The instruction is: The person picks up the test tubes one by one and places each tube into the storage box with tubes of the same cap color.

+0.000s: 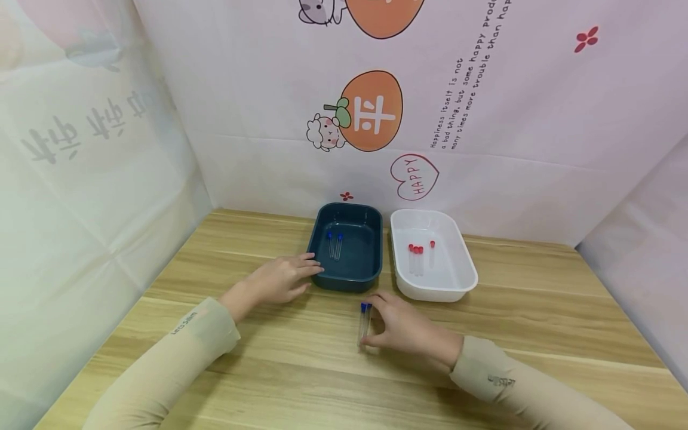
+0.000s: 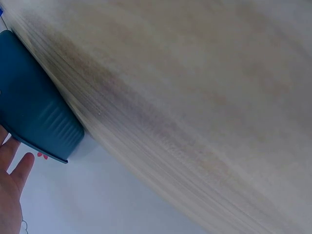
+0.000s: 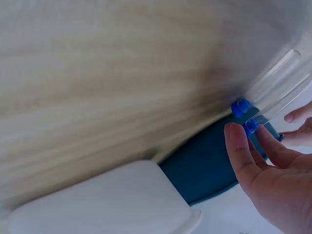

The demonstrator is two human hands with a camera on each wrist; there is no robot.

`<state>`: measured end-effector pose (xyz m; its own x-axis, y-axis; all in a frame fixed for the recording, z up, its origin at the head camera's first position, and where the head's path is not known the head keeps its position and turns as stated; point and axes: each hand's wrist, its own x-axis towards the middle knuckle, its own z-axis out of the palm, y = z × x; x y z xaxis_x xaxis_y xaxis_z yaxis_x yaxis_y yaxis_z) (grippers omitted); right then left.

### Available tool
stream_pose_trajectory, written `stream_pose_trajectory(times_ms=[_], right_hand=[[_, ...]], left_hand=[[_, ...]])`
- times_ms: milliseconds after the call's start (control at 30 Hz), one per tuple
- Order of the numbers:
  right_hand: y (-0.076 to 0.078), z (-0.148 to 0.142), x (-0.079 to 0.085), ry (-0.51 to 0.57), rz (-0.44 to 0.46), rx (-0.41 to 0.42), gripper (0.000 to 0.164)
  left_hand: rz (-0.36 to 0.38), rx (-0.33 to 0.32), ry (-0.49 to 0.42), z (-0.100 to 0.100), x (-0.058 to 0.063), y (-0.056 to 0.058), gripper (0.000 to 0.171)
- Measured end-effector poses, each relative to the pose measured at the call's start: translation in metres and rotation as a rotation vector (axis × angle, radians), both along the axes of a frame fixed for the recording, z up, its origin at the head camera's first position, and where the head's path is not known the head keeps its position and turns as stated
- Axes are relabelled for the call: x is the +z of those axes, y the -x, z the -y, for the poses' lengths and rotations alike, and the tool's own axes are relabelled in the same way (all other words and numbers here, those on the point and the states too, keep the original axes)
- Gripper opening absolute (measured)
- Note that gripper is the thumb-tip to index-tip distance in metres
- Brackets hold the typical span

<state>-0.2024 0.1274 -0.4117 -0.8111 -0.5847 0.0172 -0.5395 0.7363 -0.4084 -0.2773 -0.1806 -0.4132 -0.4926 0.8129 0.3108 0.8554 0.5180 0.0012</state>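
My right hand (image 1: 400,322) bends around two clear test tubes (image 1: 362,328) with blue caps, in front of the trays. Its fingertips meet at one blue cap (image 3: 252,126) in the right wrist view; the second cap (image 3: 240,107) sits just beside it. At the near left side of the dark teal tray (image 1: 346,285), my left hand (image 1: 282,279) rests its fingers against the wall, holding nothing. Inside that tray lie two more blue-capped tubes (image 1: 338,248). In the left wrist view, spread fingers (image 2: 23,170) show at the tray's rim.
A white tray (image 1: 438,294) stands to the right of the teal one, holding several red-capped tubes (image 1: 418,263). Both trays are on a wooden table (image 1: 269,370), close to a printed cloth (image 1: 258,167) behind. More cloth hangs at either side.
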Motion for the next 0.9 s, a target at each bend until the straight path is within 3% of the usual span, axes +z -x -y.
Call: stream_pose_trajectory(times_ms=[167, 500, 900], right_hand=[[0.001, -0.002, 0.012, -0.004, 0.013, -0.018, 0.075], [0.004, -0.01, 0.041, 0.028, -0.08, -0.005, 0.074], [0.019, -0.016, 0.067, 0.067, -0.152, 0.069, 0.078]], left_hand=[[-0.001, 0.004, 0.001, 0.0, 0.0, 0.001, 0.038], [-0.003, 0.007, 0.015, 0.0, 0.0, 0.0, 0.039], [-0.001, 0.011, 0.026, -0.001, 0.001, 0.0, 0.039]])
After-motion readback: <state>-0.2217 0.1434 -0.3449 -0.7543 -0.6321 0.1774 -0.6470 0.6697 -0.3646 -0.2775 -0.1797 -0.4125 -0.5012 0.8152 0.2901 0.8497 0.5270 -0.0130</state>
